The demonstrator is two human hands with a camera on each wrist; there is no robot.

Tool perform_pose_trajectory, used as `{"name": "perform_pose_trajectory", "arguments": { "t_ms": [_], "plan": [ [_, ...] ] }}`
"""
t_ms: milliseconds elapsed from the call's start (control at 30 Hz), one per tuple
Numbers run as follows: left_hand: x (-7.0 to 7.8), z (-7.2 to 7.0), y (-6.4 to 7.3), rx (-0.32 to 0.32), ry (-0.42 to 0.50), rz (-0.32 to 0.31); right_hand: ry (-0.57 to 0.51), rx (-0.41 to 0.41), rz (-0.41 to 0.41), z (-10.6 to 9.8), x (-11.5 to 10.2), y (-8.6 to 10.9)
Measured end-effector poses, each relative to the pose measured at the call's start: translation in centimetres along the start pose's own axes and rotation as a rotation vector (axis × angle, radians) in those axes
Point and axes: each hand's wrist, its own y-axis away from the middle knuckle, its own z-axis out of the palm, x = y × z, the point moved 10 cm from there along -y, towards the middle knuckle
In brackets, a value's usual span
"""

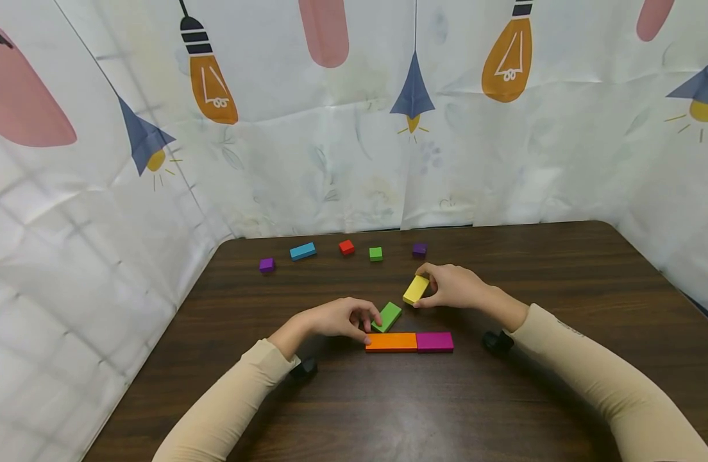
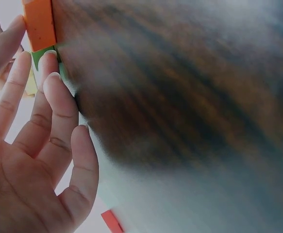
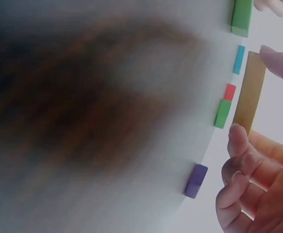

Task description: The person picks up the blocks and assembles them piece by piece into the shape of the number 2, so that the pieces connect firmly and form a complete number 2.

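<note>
My right hand (image 1: 455, 287) pinches a yellow block (image 1: 415, 290) by its ends, between thumb and fingers; the right wrist view shows the block's long side (image 3: 249, 92). My left hand (image 1: 342, 317) is at the left end of an orange block (image 1: 391, 342), its thumb tip right at that end. Its other fingers reach over the lower end of a green block (image 1: 388, 317), which lies slanted just behind the orange one. A magenta block (image 1: 435, 342) lies end to end with the orange block, in one straight row.
Along the back of the dark wooden table (image 1: 423, 404) lie a purple block (image 1: 267, 265), a blue block (image 1: 303, 251), a red block (image 1: 346, 247), a small green block (image 1: 376, 254) and a dark purple block (image 1: 419, 249). A printed curtain (image 1: 354, 160) hangs behind.
</note>
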Motion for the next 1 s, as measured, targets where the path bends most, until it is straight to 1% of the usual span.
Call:
{"name": "perform_pose_trajectory", "arguments": {
  "t_ms": [167, 400, 533, 667, 1000],
  "plan": [
    [0.0, 0.0, -0.1, 0.003, -0.003, -0.002, 0.020, -0.043, 0.024, 0.4, 0.0, -0.4],
    [0.0, 0.0, -0.1, 0.001, -0.003, 0.000, 0.048, -0.102, 0.032, 0.9, -0.4, -0.7],
    [0.0, 0.0, -0.1, -0.002, -0.006, -0.001, 0.050, -0.117, 0.037, 1.2, -0.4, -0.9],
    [0.1, 0.0, -0.1, -0.003, -0.006, 0.011, 0.054, -0.120, 0.039, 1.3, -0.6, -1.2],
    [0.0, 0.1, -0.1, -0.005, -0.002, 0.005, 0.053, -0.137, 0.033, 1.9, -0.8, -1.6]
  ]
}}
